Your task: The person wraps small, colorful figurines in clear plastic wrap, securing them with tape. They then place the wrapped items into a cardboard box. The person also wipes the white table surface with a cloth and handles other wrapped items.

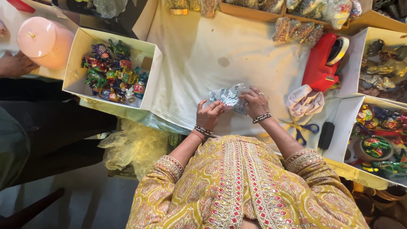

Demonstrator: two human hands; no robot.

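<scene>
Both of my hands hold a small clear plastic packet (229,97) with something bluish-grey inside, over a white cloth (199,55) that covers the table. My left hand (208,114) pinches the packet's left lower edge. My right hand (255,103) grips its right side, fingers curled over the plastic. Both wrists wear bangles, and my sleeves are yellow and embroidered.
A white box of colourful painted figurines (111,73) stands to the left. A red tape dispenser (323,61), crumpled cloth (304,101), blue-handled scissors (303,129) and more figurine boxes (377,144) lie right. Another person's hand (15,63) rests by a pink round object (40,40).
</scene>
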